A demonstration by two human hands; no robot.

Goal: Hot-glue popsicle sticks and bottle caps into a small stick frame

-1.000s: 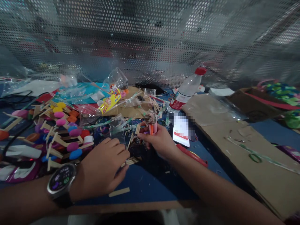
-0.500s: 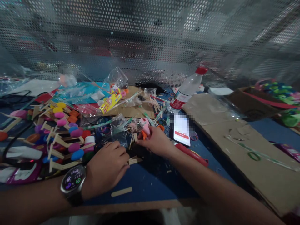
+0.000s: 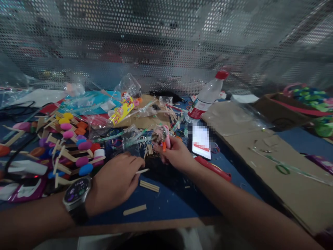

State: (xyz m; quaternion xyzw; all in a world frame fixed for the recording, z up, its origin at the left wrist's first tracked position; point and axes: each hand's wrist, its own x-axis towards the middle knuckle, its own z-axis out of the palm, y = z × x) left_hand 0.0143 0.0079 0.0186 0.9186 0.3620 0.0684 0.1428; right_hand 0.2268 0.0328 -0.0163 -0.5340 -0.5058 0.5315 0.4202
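A pale wooden craft stick (image 3: 142, 171) sticks out of my left hand (image 3: 117, 180), whose fingers are closed in a pinch on it. My right hand (image 3: 179, 155) is wrapped round a small pink tool (image 3: 168, 136) with an orange trigger-like part, which looks like a glue gun; its front end is lumpy and greyish. Below and between my hands lies a row of several craft sticks (image 3: 149, 186) side by side on the blue table. One single stick (image 3: 134, 209) lies nearer the table edge. A little bundle of short sticks (image 3: 148, 150) is just left of the pink tool.
Stick assemblies with coloured caps (image 3: 83, 161) crowd the left side. A tilted bottle (image 3: 204, 99) stands behind a lit phone (image 3: 201, 142). Right of them lies cardboard (image 3: 260, 152); a red-handled object (image 3: 213, 168) is under my right forearm. Perforated metal (image 3: 166, 41) closes off the back.
My left hand has drawn slightly away from the row of sticks and now has one stick in it. My right hand has turned the pink tool, so its lumpy end shows more.
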